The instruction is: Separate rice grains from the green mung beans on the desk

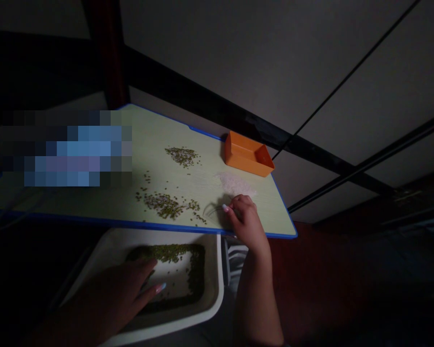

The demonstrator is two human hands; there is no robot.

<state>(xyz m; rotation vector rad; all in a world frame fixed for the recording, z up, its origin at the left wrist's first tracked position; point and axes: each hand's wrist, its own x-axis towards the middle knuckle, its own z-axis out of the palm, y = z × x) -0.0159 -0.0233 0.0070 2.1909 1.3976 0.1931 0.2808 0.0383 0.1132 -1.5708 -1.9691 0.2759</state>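
- In the head view, your left hand (141, 282) is down in the white tub (217, 289), forefinger and thumb spread apart; shadow hides the other fingers, so you cannot tell whether they hold anything.
- Your right hand (244, 217) is curled low over the worktop (275, 219), beside a thin clear piece (212, 211); whether the hand clamps it, you cannot tell.
- The green bits lie in three places: a near heap (166, 206), a far heap (183, 156) and a layer (197, 270) in the tub.
- Strays from the near heap sit close to the blue edge (94, 220); a careless sweep could drop them over it.
- A pale heap (235, 184) lies just beyond your right hand; a knuckle catching it could smear it among the green.
- The orange box (248, 166) stands near the far corner; a bump could tip it off.
- Dim light makes stray bits easy to miss.
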